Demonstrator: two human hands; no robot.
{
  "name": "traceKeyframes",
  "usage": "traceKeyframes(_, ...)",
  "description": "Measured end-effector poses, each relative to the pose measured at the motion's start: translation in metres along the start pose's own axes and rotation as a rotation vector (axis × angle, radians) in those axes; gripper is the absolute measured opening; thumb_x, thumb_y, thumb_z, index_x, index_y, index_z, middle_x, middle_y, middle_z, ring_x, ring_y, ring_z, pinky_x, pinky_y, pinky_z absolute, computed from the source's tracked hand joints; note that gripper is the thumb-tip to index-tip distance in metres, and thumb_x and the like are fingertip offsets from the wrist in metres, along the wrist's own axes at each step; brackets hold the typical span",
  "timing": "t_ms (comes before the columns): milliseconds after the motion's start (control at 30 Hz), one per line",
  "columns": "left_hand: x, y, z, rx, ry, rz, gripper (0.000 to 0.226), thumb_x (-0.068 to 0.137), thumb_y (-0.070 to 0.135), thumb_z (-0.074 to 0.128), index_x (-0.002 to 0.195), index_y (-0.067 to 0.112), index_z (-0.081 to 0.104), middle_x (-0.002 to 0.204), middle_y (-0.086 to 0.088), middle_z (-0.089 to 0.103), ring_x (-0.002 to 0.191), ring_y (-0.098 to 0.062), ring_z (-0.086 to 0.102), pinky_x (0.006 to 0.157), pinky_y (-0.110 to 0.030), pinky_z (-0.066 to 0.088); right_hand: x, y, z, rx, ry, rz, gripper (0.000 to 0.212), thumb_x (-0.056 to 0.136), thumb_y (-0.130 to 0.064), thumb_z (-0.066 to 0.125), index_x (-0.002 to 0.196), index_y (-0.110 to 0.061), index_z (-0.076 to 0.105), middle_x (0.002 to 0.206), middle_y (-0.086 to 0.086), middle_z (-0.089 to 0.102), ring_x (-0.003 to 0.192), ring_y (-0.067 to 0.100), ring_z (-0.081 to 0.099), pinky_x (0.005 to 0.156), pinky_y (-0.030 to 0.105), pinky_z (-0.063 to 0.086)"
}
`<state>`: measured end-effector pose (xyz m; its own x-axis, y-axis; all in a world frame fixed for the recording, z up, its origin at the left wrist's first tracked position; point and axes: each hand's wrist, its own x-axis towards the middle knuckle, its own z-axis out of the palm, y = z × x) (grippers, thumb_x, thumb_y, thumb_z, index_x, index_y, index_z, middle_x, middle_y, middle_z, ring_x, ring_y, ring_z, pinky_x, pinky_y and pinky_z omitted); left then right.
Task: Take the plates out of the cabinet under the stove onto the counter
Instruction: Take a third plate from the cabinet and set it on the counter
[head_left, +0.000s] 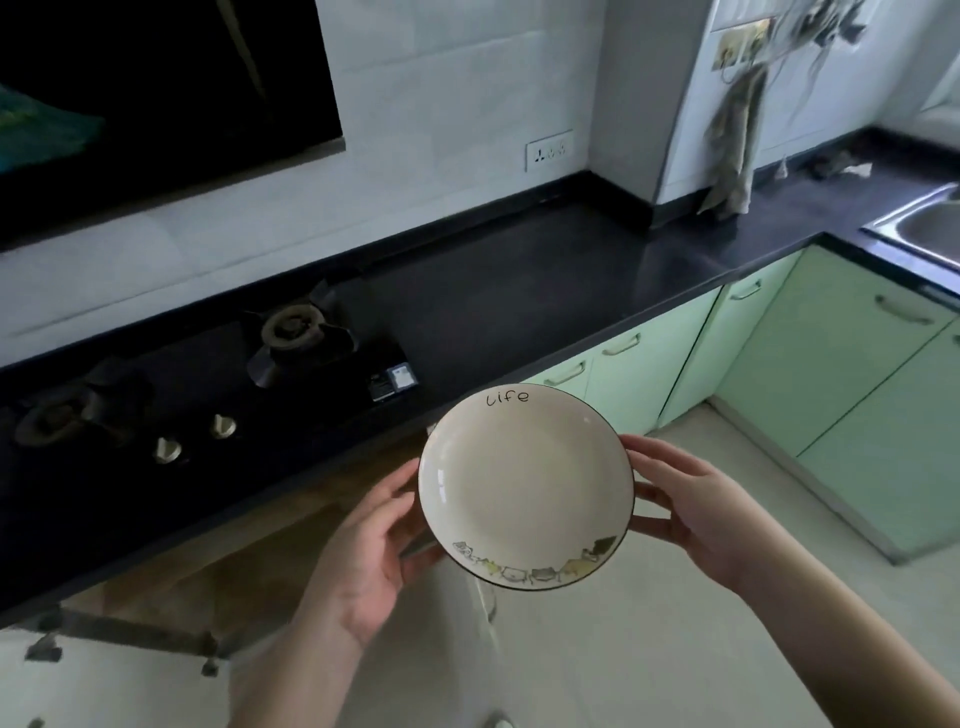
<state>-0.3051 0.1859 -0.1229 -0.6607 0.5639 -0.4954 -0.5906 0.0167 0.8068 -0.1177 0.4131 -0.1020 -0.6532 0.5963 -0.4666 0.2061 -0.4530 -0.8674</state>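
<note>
A cream plate (522, 483) with a thin dark rim, the word "life" and small cat drawings is held level in front of the counter's edge. My left hand (371, 551) grips its left rim from below and my right hand (691, 509) grips its right rim. The black counter (519, 280) runs behind the plate. The gas stove (208, 384) sits on it to the left. Below the stove, the cabinet (249, 551) stands open, its wooden inside partly in view; its contents are hidden.
A small dark device (393, 378) lies on the counter beside the stove. Pale green cabinets (810, 358) line the right side, with a steel sink (930, 223) above. A cloth (735, 140) hangs on the wall. The light tiled floor (623, 649) lies underfoot.
</note>
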Motion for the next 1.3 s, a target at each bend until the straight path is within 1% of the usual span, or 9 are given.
traceKeyframes(167,0.055,0.007,0.045,0.088,-0.083,-0.037,0.033,0.095,0.013,0.055,0.119,0.03,0.07,0.118,-0.005,0.072,0.099,-0.022,0.068,0.065,-0.037,0.058,0.029,-0.01,-0.037,0.03,0.107,-0.024,0.025,0.099,-0.013,0.051,0.108,-0.025,0.072,0.101,-0.002,0.076,0.085,0.01,0.071,0.069,0.037,0.057)
traceKeyframes(300,0.098,0.006,0.086,0.163,-0.111,-0.065,0.032,0.099,0.013,0.054,0.115,0.033,0.072,0.117,-0.002,0.072,0.095,-0.017,0.07,0.065,-0.035,0.058,0.06,-0.021,-0.071,0.035,0.143,-0.018,0.025,0.098,-0.013,0.052,0.111,-0.024,0.07,0.102,-0.002,0.076,0.089,0.011,0.071,0.068,0.035,0.058)
traceKeyframes(467,0.146,-0.002,0.146,0.184,-0.038,-0.052,0.033,0.098,0.012,0.054,0.109,0.036,0.075,0.112,0.003,0.074,0.09,-0.011,0.072,0.065,-0.036,0.059,0.116,-0.046,-0.12,0.023,0.134,-0.017,0.026,0.1,-0.013,0.048,0.113,-0.025,0.068,0.104,-0.004,0.075,0.092,0.011,0.071,0.065,0.032,0.059)
traceKeyframes(600,0.173,-0.002,0.195,0.155,0.008,-0.036,0.032,0.099,0.014,0.054,0.114,0.036,0.072,0.115,0.004,0.073,0.095,-0.012,0.07,0.065,-0.035,0.058,0.159,-0.081,-0.158,0.003,0.103,-0.018,0.026,0.101,-0.015,0.048,0.115,-0.025,0.068,0.105,-0.004,0.075,0.094,0.011,0.071,0.067,0.034,0.059)
traceKeyframes(733,0.191,0.004,0.225,0.108,0.048,-0.002,0.032,0.099,0.013,0.053,0.114,0.034,0.072,0.12,0.002,0.071,0.102,-0.015,0.068,0.067,-0.036,0.059,0.202,-0.114,-0.18,-0.034,0.039,-0.006,0.025,0.101,-0.015,0.049,0.113,-0.025,0.069,0.103,-0.003,0.076,0.091,0.01,0.071,0.062,0.03,0.058)
traceKeyframes(900,0.206,0.017,0.226,0.043,0.144,0.028,0.035,0.099,0.008,0.051,0.119,0.029,0.07,0.124,-0.004,0.068,0.106,-0.02,0.064,0.069,-0.04,0.058,0.248,-0.135,-0.167,-0.08,-0.072,0.014,0.03,0.102,-0.013,0.046,0.112,-0.027,0.07,0.103,-0.003,0.075,0.092,0.011,0.071,0.062,0.029,0.058)
traceKeyframes(1067,0.225,0.034,0.201,-0.026,0.204,0.059,0.037,0.1,0.007,0.05,0.109,0.032,0.075,0.114,0.0,0.071,0.094,-0.013,0.068,0.064,-0.035,0.058,0.293,-0.143,-0.131,-0.176,-0.156,0.036,0.03,0.102,-0.013,0.045,0.112,-0.028,0.07,0.106,-0.005,0.074,0.095,0.011,0.07,0.068,0.035,0.058)
traceKeyframes(1167,0.245,0.043,0.181,-0.054,0.23,0.069,0.037,0.1,0.007,0.05,0.108,0.033,0.075,0.115,-0.002,0.073,0.092,-0.015,0.069,0.064,-0.035,0.059,0.322,-0.151,-0.105,-0.233,-0.209,0.026,0.03,0.102,-0.012,0.046,0.111,-0.027,0.07,0.103,-0.004,0.075,0.093,0.01,0.07,0.063,0.028,0.058)
traceKeyframes(1300,0.281,0.058,0.155,-0.132,0.267,0.086,0.035,0.099,0.004,0.05,0.111,0.028,0.073,0.117,-0.007,0.072,0.105,-0.024,0.067,0.066,-0.04,0.06,0.365,-0.162,-0.061,-0.329,-0.223,0.008,0.028,0.1,-0.011,0.047,0.11,-0.025,0.069,0.097,0.001,0.076,0.086,0.018,0.073,0.065,0.032,0.059)
